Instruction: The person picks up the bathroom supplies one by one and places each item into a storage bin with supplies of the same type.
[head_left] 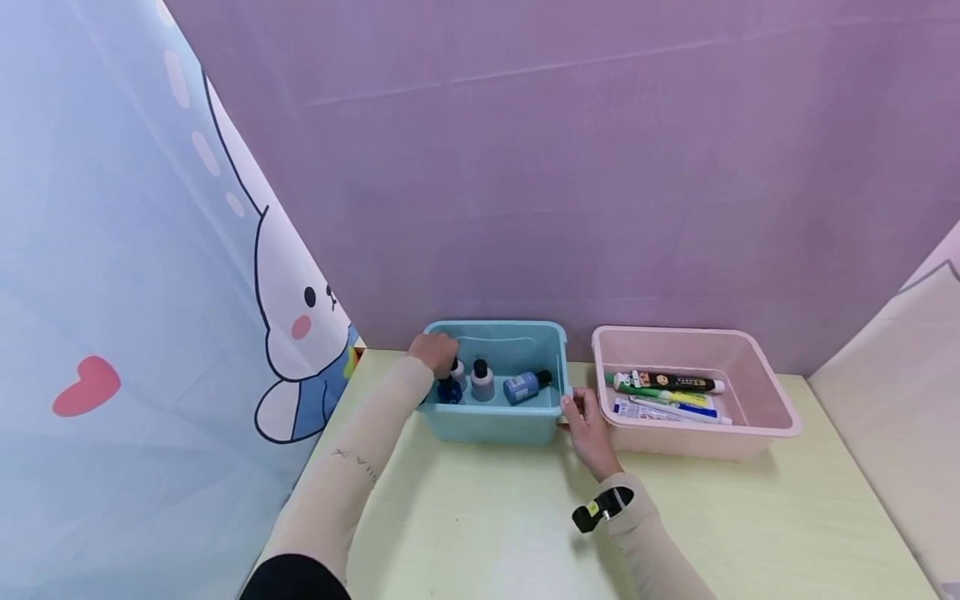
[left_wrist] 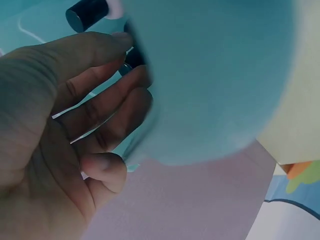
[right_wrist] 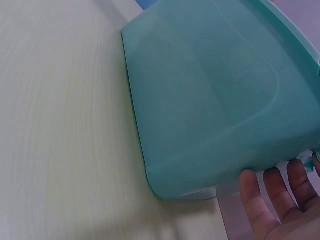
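Observation:
A blue plastic bin [head_left: 495, 429] holds several small bottles. My left hand [head_left: 435, 352] reaches over its left end wall; in the left wrist view, thumb and fingers curl around a dark bottle cap [left_wrist: 134, 57], fingertips partly hidden behind the wall. Close below that hand stand a dark blue bottle [head_left: 450, 390] and a lilac bottle with a black cap [head_left: 457, 377]. Another lilac bottle [head_left: 482, 387] is upright nearby, while a blue bottle [head_left: 521, 387] lies on its side. My right hand [head_left: 591, 433] grips the bin's right end, thumb at the rim, fingers against the end wall.
A pink bin [head_left: 697, 446] with several markers and pens [head_left: 667, 397] stands close to the right of the blue one. Both rest on a pale yellow table [head_left: 480, 517]. A purple curtain [head_left: 570, 167] hangs behind, a blue printed cloth [head_left: 135, 275] at left.

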